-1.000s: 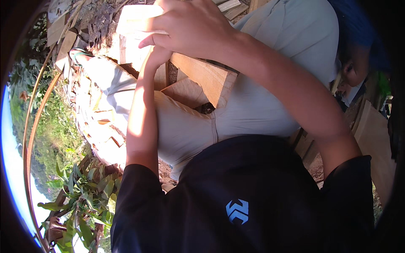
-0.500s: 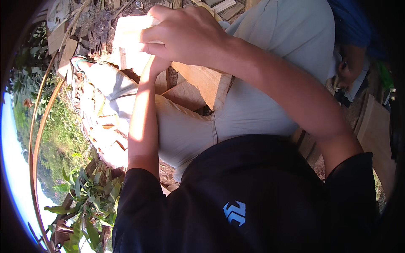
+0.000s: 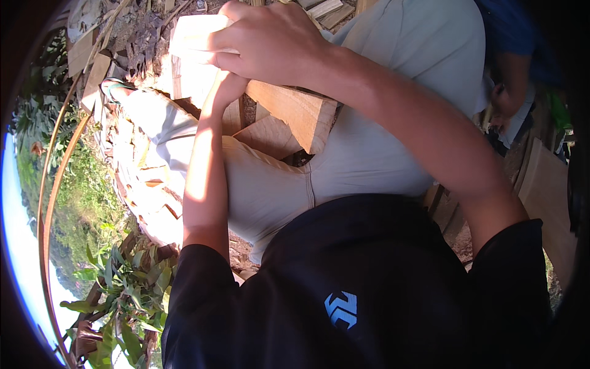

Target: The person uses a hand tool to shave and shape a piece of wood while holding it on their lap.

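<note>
At the upper left, beyond my lap, my right hand (image 3: 273, 43) reaches across with its fingers bent over a pale blocky piece (image 3: 195, 32). Strong sunlight washes out that piece, so its material and full outline do not show. My left hand (image 3: 228, 87) is just below, against the underside of the right; its fingers are hidden or lost in the glare. Between my legs a thick, wedge-shaped piece of wood (image 3: 298, 114) sticks up toward me, and another wood piece (image 3: 267, 136) lies beside it.
Wood offcuts (image 3: 332, 12) and chips lie on the ground ahead. At the right edge another person's hand (image 3: 505, 101) is near a pale flat piece, above a curved plank (image 3: 547, 197). Long bent strips (image 3: 54, 190) and leafy plants (image 3: 132, 289) are at the left.
Both my hands have shifted very slightly upward in the view, the pale piece staying under the right one. The other person's hand has moved a little.
</note>
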The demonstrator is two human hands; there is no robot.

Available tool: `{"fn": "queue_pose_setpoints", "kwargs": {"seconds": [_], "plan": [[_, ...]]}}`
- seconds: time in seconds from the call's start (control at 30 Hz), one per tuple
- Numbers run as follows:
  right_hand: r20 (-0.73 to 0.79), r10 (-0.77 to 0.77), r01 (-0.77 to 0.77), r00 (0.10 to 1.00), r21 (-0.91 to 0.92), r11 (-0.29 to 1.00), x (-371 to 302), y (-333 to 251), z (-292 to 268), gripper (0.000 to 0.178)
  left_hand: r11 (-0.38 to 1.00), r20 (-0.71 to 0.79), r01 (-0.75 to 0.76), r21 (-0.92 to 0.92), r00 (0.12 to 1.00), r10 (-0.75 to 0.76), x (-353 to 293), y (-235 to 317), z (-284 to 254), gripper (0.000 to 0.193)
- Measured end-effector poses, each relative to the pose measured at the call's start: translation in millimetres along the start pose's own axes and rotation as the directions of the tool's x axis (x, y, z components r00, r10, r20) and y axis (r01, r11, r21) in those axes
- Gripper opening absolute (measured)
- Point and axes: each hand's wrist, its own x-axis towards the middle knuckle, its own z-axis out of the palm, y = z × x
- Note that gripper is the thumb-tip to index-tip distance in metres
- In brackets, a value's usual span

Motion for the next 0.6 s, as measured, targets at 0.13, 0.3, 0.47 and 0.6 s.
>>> {"fn": "queue_pose_setpoints", "kwargs": {"seconds": [0.13, 0.3, 0.47, 0.6], "plan": [[-0.184, -0.027, 0.044, 0.983, 0.091, 0.995, 5, -9, -14, 0.022, 0.981, -0.155, -0.141, 0.133, 0.975, 0.161, -8, 1, -4, 0.033], [-0.057, -0.053, 0.056, 0.997, 0.054, 0.997, -6, -9, 1, 0.017, 0.992, -0.09, -0.114, 0.06, 0.989, 0.119, -8, -16, -5, 0.034], [-0.187, -0.115, 0.14, 0.976, 0.126, 0.982, 1, -20, -21, 0.02, 0.992, -0.072, -0.109, 0.059, 0.991, 0.113, -10, -14, 0, 0.036], [-0.173, -0.105, 0.12, 0.979, 0.082, 0.989, 5, -16, -20, 0.017, 0.992, -0.021, -0.092, 0.083, 0.995, 0.094, -6, -17, 7, 0.037]]}}
